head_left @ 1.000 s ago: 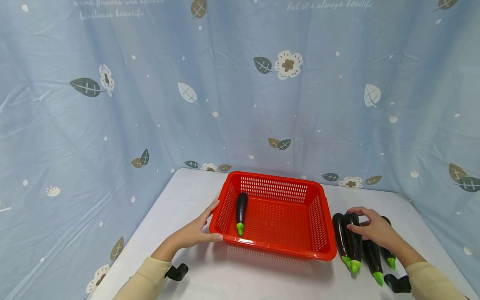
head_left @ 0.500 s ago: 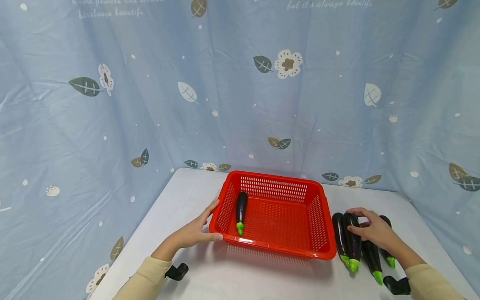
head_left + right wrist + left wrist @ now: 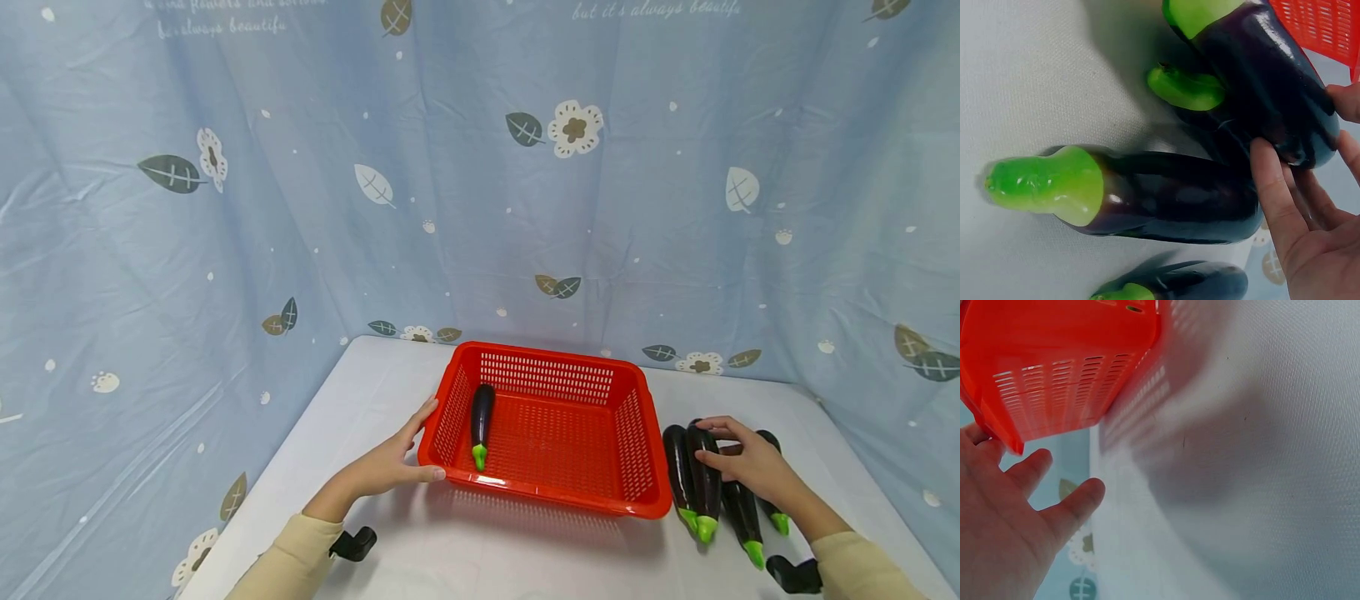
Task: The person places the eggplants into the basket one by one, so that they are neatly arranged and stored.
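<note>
A red plastic basket [image 3: 551, 433] with slotted walls stands mid-table, with one dark purple eggplant [image 3: 482, 425] lying along its left side. My left hand [image 3: 382, 467] rests against the basket's left rim, fingers spread and mostly straight; in the left wrist view some fingers of the left hand [image 3: 1016, 512] stand clear of the wall. To the right of the basket, my right hand [image 3: 753, 458] pinches an eggplant [image 3: 707, 492] between thumb and fingers near its rounded end. In the right wrist view this held eggplant [image 3: 1266, 81] partly covers another with a green stem [image 3: 1185, 87].
More eggplants lie beside the held one: one [image 3: 677, 467] against the basket's right side, others [image 3: 742, 521] under and beyond the right hand. Black devices [image 3: 354, 544] sit at both wrists. A blue patterned curtain [image 3: 465, 208] surrounds the white table [image 3: 480, 558].
Hardly anything differs. The eggplant under my right hand has shifted very slightly, and the dark end of another eggplant now shows behind it. My left hand and the basket keep their place.
</note>
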Motion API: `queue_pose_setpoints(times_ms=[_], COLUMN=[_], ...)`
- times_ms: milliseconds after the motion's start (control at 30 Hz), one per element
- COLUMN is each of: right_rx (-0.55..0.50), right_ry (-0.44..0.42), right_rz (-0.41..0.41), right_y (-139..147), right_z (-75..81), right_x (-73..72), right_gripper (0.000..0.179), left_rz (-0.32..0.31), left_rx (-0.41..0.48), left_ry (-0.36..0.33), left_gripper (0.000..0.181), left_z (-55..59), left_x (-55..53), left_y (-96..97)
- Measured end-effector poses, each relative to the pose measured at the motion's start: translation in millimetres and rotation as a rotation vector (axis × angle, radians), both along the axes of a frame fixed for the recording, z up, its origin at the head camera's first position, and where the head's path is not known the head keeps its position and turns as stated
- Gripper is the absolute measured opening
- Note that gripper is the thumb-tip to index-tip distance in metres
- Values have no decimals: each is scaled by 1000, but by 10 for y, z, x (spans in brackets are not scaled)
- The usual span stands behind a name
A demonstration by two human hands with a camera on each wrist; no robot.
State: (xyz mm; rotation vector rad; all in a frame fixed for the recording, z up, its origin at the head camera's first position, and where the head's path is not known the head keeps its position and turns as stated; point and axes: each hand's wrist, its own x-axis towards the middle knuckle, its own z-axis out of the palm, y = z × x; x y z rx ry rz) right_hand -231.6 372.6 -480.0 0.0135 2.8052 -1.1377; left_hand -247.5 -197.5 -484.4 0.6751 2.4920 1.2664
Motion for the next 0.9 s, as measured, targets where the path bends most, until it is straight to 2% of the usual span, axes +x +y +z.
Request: queue_pose_setpoints(times_ms=[533, 900], right_rx=[-38, -41], right_ry=[66, 90], right_rz=[-2, -18], right_y=[13, 27], right_z=[-32, -51], right_x=[46, 19], right_gripper=[67, 67], left_rz=[-2, -10], left_rx=[3, 8], left_ry=[3, 11], left_gripper=[108, 108], left_z=[-3, 0], left_x=[-4, -8], left_y=[-3, -4])
